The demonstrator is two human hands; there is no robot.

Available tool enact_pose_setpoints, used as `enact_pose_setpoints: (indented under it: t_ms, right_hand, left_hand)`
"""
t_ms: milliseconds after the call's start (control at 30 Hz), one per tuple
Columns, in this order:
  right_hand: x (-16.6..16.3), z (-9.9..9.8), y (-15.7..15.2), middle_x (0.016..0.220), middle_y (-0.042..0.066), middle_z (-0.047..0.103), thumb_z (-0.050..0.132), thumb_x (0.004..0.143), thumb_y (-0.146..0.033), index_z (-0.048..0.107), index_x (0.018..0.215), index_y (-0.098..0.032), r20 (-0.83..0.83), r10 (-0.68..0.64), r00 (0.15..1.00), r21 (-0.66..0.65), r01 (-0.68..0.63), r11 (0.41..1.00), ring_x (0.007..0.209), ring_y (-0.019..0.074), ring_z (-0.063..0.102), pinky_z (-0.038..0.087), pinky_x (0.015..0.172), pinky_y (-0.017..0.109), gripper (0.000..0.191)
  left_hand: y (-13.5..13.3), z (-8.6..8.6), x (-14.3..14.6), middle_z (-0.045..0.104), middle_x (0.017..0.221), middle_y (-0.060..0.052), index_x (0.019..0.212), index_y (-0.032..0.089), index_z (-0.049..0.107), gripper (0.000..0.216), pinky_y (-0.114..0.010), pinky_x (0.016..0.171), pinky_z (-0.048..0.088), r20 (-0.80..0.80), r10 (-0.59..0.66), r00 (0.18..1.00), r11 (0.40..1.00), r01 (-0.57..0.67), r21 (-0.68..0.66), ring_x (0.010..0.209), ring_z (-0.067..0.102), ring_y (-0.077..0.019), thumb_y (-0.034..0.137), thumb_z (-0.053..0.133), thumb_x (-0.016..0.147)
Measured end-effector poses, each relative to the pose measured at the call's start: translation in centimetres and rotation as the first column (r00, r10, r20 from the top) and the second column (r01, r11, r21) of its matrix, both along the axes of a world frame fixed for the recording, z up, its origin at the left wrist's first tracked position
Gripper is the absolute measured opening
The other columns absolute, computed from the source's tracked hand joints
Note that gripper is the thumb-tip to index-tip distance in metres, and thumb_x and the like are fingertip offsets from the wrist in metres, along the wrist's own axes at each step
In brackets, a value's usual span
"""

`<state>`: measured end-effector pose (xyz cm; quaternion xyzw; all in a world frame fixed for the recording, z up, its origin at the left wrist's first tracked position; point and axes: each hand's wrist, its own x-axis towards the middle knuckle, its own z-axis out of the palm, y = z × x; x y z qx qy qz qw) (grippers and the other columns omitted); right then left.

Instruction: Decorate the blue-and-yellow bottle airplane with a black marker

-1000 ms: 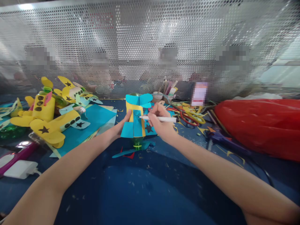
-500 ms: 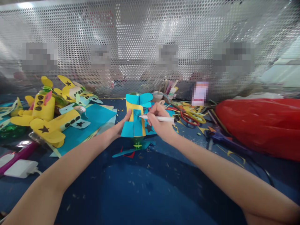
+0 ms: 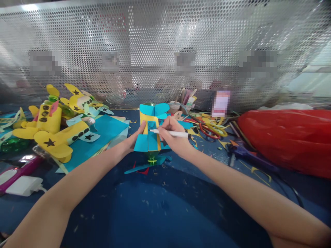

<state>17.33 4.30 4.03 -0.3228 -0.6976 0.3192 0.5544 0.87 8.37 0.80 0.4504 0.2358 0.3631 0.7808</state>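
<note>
Model plane (image 3: 152, 142) is gripped by the left hand (image 3: 134, 138); the right hand (image 3: 179, 143) pinches a marker (image 3: 179, 134).

No words, brands or numbers can be read; the pale pink rectangle (image 3: 221, 103) before the perforated panel (image 3: 160, 31) is blurred.

"What can't you see of the left hand (image 3: 133, 140)?"
"Most of its fingers; the blue-and-yellow model (image 3: 152, 138) hides them."
"And the marker (image 3: 179, 133)?"
"The right hand (image 3: 176, 137) covers part of it, and whether its tip touches the model is too small to tell."
"What do the edges cut?"
"The right one crops the red bag (image 3: 289, 139), the left one a magenta object (image 3: 22, 173). People (image 3: 110, 81) behind the perforated screen (image 3: 147, 38) are blurred."
</note>
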Motion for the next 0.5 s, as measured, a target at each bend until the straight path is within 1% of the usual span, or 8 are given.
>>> enact_pose_setpoints:
  t_ms: [100, 167, 267, 333, 400, 500]
  right_hand:
    - [0.04, -0.07, 0.02, 0.056, -0.007, 0.041, 0.056, 0.082, -0.021, 0.037, 0.072, -0.025, 0.01, -0.009, 1.0, 0.021, 0.009, 1.0, 0.052, 0.0108, 0.039, 0.031, 0.051, 0.029, 0.022]
    - [0.07, -0.07, 0.01, 0.056, -0.007, 0.039, 0.056, 0.08, -0.02, 0.037, 0.071, -0.025, 0.015, -0.019, 1.0, 0.037, 0.019, 0.999, 0.053, 0.0108, 0.037, 0.03, 0.052, 0.028, 0.022]
    - [0.11, -0.01, -0.05, 0.055, -0.008, 0.036, 0.055, 0.08, -0.02, 0.036, 0.07, -0.025, 0.022, -0.027, 0.999, 0.031, 0.026, 0.999, 0.051, 0.0104, 0.035, 0.027, 0.052, 0.028, 0.021]
    - [0.14, 0.03, -0.08, 0.054, -0.008, 0.034, 0.054, 0.08, -0.019, 0.036, 0.069, -0.025, 0.021, -0.043, 0.999, 0.032, 0.043, 0.999, 0.05, 0.0098, 0.033, 0.026, 0.053, 0.029, 0.021]
    - [0.2, 0.04, -0.05, 0.052, -0.009, 0.033, 0.054, 0.079, -0.018, 0.036, 0.067, -0.024, 0.01, -0.064, 0.998, 0.046, 0.063, 0.997, 0.049, 0.0093, 0.031, 0.029, 0.054, 0.03, 0.023]
    - [0.37, 0.01, 0.16, 0.051, -0.009, 0.034, 0.054, 0.079, -0.017, 0.036, 0.065, -0.024, -0.012, -0.086, 0.996, 0.069, 0.086, 0.994, 0.049, 0.0095, 0.032, 0.032, 0.057, 0.031, 0.025]
  left_hand:
    - [-0.21, 0.46, 0.15, 0.074, 0.104, -0.01, 0.132, 0.008, 0.059, 0.058, -0.041, 0.094, 0.054, -0.018, 0.011, 1.0, 1.0, -0.012, -0.02, 0.108, 0.069, -0.0298, 0.045, 0.022, 0.105]
    - [-0.39, 0.73, 0.22, 0.074, 0.102, -0.01, 0.131, 0.006, 0.058, 0.06, -0.04, 0.092, 0.055, -0.023, 0.014, 1.0, 0.999, -0.015, -0.033, 0.107, 0.069, -0.0293, 0.044, 0.019, 0.106]
    - [-0.48, 0.87, 0.24, 0.074, 0.104, -0.011, 0.134, 0.005, 0.055, 0.06, -0.038, 0.092, 0.055, -0.016, -0.002, 1.0, 0.999, 0.001, -0.041, 0.108, 0.069, -0.0292, 0.045, 0.02, 0.106]
    - [-0.39, 0.79, 0.24, 0.074, 0.109, -0.012, 0.138, 0.004, 0.051, 0.06, -0.039, 0.094, 0.055, 0.004, -0.038, 0.999, 0.999, 0.039, -0.036, 0.111, 0.068, -0.0298, 0.044, 0.021, 0.106]
    - [-0.26, 0.65, 0.24, 0.073, 0.114, -0.013, 0.141, 0.005, 0.049, 0.059, -0.041, 0.096, 0.054, 0.024, -0.068, 0.997, 0.997, 0.069, -0.029, 0.113, 0.067, -0.0305, 0.046, 0.028, 0.104]
    - [-0.29, 0.57, 0.2, 0.071, 0.121, -0.013, 0.144, 0.011, 0.049, 0.059, -0.043, 0.101, 0.053, 0.037, -0.062, 0.997, 0.998, 0.062, 0.0, 0.115, 0.067, -0.0303, 0.05, 0.04, 0.1]
